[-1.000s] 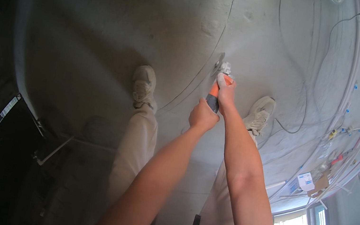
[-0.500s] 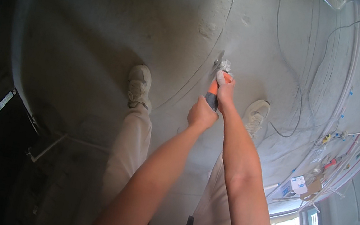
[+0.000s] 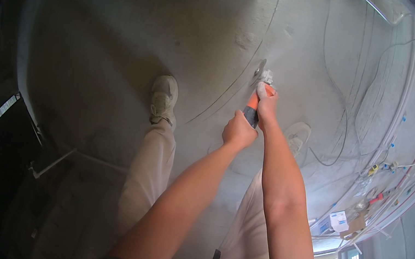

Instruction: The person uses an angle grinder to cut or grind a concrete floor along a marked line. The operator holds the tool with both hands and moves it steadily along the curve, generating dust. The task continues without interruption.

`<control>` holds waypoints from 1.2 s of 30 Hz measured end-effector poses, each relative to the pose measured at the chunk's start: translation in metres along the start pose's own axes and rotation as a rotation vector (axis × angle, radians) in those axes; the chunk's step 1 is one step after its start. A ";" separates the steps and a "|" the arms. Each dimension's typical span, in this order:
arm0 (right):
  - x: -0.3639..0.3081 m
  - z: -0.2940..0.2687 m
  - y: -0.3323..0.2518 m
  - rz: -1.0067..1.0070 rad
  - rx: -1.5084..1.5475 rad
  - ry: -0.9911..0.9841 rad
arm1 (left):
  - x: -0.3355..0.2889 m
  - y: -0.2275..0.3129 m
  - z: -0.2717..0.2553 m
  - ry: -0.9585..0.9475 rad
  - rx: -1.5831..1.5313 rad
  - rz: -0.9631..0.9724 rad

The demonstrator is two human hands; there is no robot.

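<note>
Both of my hands are wrapped round an angle grinder (image 3: 252,102) with an orange body and a black rear end. My left hand (image 3: 239,131) is closed on the black rear part. Farther forward, my right hand (image 3: 267,105) grips the orange part just behind the metal head. The grinder's disc (image 3: 260,69) stands on edge, low at the concrete floor (image 3: 208,63); whether it touches cannot be made out. Pale dust hangs in the air around the head. A thin dark line (image 3: 248,64) runs along the floor just left of the disc.
My shoes, the left (image 3: 164,94) and the right (image 3: 298,134), stand either side of the grinder. A dark cable (image 3: 343,131) loops over the floor at the right. Beyond lie pipes (image 3: 404,103), a yellow item (image 3: 373,170) and a white-and-blue box (image 3: 338,221). The left side is deep in shadow.
The view has turned slightly, so floor, grinder and both hands appear a little farther right. My grip on the grinder is the same.
</note>
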State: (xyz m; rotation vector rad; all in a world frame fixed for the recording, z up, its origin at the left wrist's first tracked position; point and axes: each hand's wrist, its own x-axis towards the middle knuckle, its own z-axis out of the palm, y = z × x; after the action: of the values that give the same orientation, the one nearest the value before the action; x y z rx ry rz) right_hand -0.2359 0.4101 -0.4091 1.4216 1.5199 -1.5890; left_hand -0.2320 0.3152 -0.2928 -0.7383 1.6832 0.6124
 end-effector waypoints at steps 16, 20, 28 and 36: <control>0.006 -0.004 -0.032 0.044 -0.036 0.001 | 0.011 0.017 0.001 0.016 0.008 0.041; 0.012 -0.003 -0.030 0.018 -0.018 0.004 | 0.013 0.020 0.001 0.020 0.000 0.014; 0.016 -0.005 -0.033 0.003 -0.013 -0.048 | 0.010 0.026 -0.004 0.007 -0.010 0.031; 0.018 -0.004 -0.047 0.007 -0.025 -0.063 | 0.008 0.037 -0.007 0.013 -0.017 0.018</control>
State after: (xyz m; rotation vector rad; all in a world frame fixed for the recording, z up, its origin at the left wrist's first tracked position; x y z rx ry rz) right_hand -0.2824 0.4299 -0.4068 1.3491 1.4912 -1.5905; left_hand -0.2653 0.3331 -0.2980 -0.7415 1.6996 0.6369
